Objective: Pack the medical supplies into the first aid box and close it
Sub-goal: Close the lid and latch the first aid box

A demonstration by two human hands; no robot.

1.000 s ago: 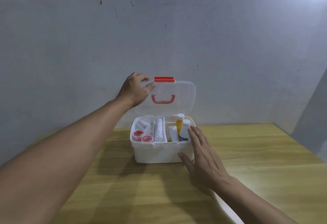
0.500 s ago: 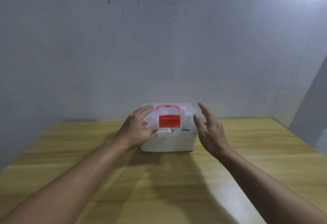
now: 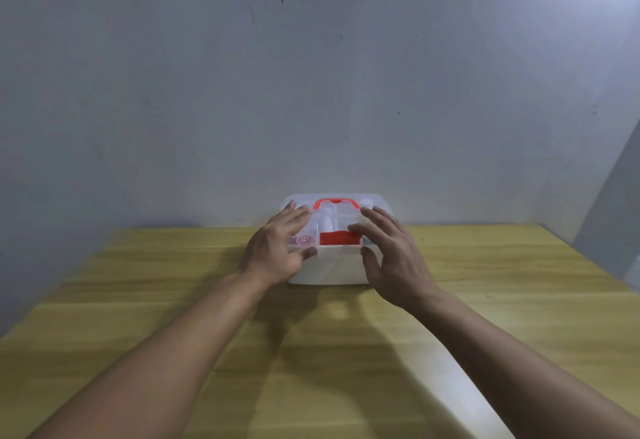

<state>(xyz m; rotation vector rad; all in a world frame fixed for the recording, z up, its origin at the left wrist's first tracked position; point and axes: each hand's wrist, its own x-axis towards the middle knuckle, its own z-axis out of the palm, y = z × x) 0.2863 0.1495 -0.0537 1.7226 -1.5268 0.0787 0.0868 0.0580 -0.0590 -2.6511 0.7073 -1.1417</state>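
White plastic first aid box (image 3: 329,270) sits on the wooden table (image 3: 485,300), its clear rounded lid (image 3: 337,220) down, red latch (image 3: 339,238) in front. My left hand (image 3: 277,248) and right hand (image 3: 391,251) lie flat-fingered over it. No writing legible.

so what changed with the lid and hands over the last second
The clear lid swung down from upright onto the white box. The left hand let go of its edge and lies on top; the right hand rose from the box's side. The box stayed on the table.
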